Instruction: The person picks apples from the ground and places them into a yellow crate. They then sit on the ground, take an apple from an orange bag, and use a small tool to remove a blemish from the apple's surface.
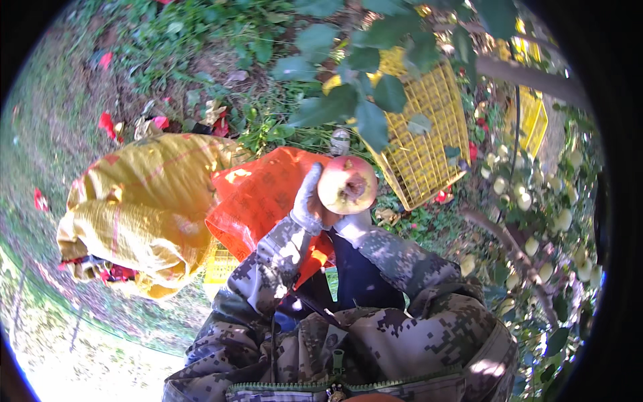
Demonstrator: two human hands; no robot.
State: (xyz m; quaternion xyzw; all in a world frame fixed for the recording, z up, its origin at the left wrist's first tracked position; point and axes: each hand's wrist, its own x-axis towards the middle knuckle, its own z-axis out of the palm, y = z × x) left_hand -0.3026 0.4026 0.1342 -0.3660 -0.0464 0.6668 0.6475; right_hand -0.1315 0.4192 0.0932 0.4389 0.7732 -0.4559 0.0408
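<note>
A pink and yellow apple (347, 184) is held up in front of my body, its dark, hollowed end facing me. My left hand (307, 201), in a pale glove with bare skin showing, lies along the apple's left side and below it. My right hand (354, 226), in a whitish glove, meets the apple from beneath; its fingers are mostly hidden behind the fruit. An orange sheet or bag (256, 201) with dark print spreads behind and left of my left hand.
A large yellow woven sack (145, 186) lies at the left, dark and red scraps at its mouth. Yellow plastic crates (427, 130) (532, 120) stand to the right. Leafy branches (371, 95) overhang. Pale fruits (524, 201) hang at right. Red scraps (106, 124) litter the grass.
</note>
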